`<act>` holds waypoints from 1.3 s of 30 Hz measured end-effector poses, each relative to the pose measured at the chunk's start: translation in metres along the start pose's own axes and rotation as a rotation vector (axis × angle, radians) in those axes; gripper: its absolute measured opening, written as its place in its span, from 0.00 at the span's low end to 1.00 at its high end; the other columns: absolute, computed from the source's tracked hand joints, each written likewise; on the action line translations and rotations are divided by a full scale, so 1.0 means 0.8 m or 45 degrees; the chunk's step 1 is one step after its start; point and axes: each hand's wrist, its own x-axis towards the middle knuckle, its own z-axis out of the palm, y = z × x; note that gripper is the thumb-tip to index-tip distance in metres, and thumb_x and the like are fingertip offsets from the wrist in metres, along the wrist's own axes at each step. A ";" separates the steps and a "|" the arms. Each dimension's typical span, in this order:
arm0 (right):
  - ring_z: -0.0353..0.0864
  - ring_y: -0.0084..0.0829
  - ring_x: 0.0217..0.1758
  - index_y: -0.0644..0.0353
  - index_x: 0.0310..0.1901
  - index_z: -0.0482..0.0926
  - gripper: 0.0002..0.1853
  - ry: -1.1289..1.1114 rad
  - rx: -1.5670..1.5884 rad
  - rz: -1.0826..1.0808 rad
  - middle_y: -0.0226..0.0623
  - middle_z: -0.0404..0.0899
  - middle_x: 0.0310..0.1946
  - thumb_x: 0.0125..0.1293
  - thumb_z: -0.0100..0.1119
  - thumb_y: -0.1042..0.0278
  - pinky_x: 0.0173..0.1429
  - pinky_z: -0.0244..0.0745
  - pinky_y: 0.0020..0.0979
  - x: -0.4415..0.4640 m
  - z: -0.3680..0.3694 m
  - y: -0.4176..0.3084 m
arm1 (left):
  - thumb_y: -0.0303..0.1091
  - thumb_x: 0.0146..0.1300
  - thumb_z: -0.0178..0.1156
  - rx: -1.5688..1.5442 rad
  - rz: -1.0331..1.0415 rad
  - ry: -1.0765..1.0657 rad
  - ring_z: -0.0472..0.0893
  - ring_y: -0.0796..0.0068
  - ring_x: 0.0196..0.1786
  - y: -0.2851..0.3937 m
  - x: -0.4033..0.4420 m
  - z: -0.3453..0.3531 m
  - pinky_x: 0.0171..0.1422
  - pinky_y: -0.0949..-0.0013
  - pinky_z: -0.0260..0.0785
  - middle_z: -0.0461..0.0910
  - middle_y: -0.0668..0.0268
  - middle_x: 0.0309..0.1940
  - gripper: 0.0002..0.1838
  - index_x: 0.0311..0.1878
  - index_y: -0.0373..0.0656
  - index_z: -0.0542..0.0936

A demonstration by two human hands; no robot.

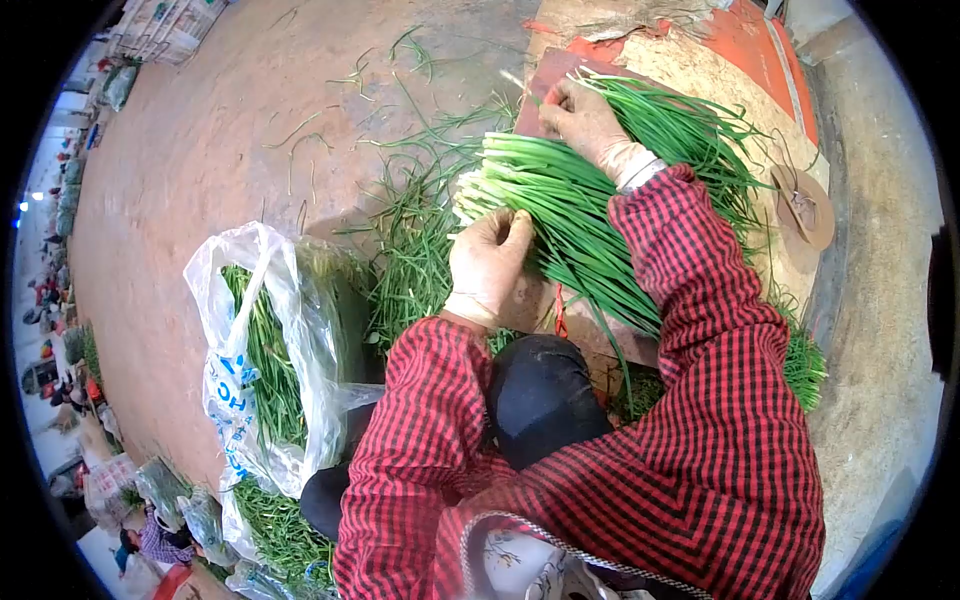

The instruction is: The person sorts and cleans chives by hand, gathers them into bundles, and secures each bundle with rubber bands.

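A thick bundle of green stalks with pale ends (570, 190) lies on a brownish board (545, 85). My left hand (490, 262), in a thin pale glove, is at the bundle's pale ends with thumb and finger pinched; what is between them is too small to name. Above the bundle, my right hand (588, 122) is closed, its fingertips around something small with a bit of red that I cannot make out. More long green stalks (680, 115) lie beside and beyond my right hand.
Loose green trimmings (415, 250) cover the floor left of the board. A clear plastic bag of greens (265, 350) stands at the left. A brown disc (803, 207) lies at the right. People and bags line the far left edge.
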 end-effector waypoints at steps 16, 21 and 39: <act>0.76 0.20 0.29 0.65 0.43 0.77 0.09 -0.245 0.764 -0.972 0.35 0.80 0.36 0.68 0.56 0.68 0.33 0.75 0.26 -0.031 -0.083 -0.302 | 0.42 0.65 0.62 -0.087 0.108 0.088 0.80 0.74 0.29 -0.009 -0.009 0.003 0.38 0.70 0.71 0.84 0.60 0.27 0.15 0.38 0.38 0.84; 0.82 0.42 0.38 0.61 0.39 0.82 0.22 -0.334 -0.606 -0.587 0.46 0.83 0.33 0.62 0.59 0.46 0.44 0.76 0.40 -0.034 -0.066 -0.187 | 0.37 0.66 0.63 -0.055 0.088 0.074 0.76 0.80 0.28 0.014 -0.030 -0.005 0.36 0.74 0.69 0.81 0.68 0.24 0.12 0.34 0.36 0.82; 0.73 0.19 0.23 0.63 0.40 0.80 0.18 -0.805 -0.008 -0.135 0.30 0.76 0.22 0.64 0.62 0.53 0.27 0.71 0.23 -0.067 -0.066 -0.227 | 0.44 0.62 0.58 1.028 1.064 -0.277 0.62 0.56 0.72 0.035 -0.022 0.016 0.77 0.51 0.50 0.65 0.56 0.68 0.33 0.69 0.41 0.66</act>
